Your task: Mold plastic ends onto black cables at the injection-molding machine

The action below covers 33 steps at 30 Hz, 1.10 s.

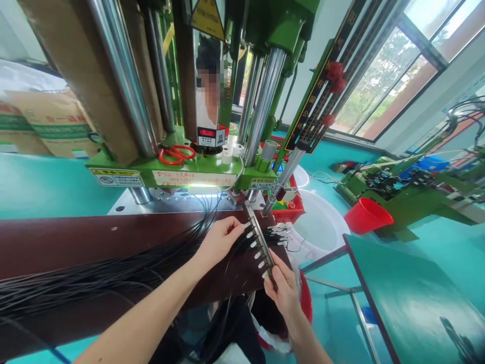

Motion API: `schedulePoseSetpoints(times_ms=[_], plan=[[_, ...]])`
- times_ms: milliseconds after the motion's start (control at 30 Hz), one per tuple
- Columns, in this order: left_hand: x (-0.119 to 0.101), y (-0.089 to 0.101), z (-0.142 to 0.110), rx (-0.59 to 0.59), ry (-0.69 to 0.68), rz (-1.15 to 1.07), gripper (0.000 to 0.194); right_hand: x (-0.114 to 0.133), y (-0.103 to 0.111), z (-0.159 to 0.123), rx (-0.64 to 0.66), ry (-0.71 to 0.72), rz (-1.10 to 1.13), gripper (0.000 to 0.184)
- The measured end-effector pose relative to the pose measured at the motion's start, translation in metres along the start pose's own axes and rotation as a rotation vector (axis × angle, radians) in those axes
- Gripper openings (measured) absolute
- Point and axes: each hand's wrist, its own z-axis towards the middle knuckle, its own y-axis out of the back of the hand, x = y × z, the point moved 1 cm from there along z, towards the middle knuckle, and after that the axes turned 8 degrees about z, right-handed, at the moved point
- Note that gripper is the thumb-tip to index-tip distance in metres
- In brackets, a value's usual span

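Note:
A narrow metal fixture bar (259, 238) lies slanted on the dark brown worktable (76, 242), with several small white plug ends set along it. My left hand (219, 238) pinches the end of a thin black cable (125, 273) at the bar's upper part. My right hand (282, 290) grips the bar's near end between thumb and fingers. A thick bundle of black cables runs from the far left across the table to the bar.
A green vertical press (197, 174) with chrome columns stands right behind the table; red scissors (175, 153) lie on its base. A white bucket (322, 222) and red bin (367, 215) stand to the right, near a green table (413, 298). Another person stands behind the press.

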Motion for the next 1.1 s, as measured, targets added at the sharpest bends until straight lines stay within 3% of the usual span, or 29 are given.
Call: schedulePoseSetpoints(times_ms=[267, 567, 800, 1000, 1100], plan=[[0.004, 0.004, -0.001, -0.006, -0.002, 0.001, 0.027, 0.003, -0.002, -0.001, -0.019, -0.012, -0.068, 0.046], [0.002, 0.009, -0.001, -0.078, -0.113, 0.210, 0.023, 0.000, 0.003, 0.004, 0.105, -0.020, -0.143, 0.053], [0.027, 0.007, -0.003, -0.132, -0.047, 0.113, 0.026, 0.005, -0.001, 0.003, 0.163, -0.024, -0.330, 0.055], [0.029, 0.001, -0.006, -0.024, -0.024, 0.029, 0.030, 0.012, -0.003, 0.001, 0.055, -0.118, -0.177, 0.048], [0.030, 0.009, -0.013, 0.048, -0.107, 0.170, 0.039, 0.022, 0.003, 0.003, 0.054, -0.119, -0.128, 0.047]])
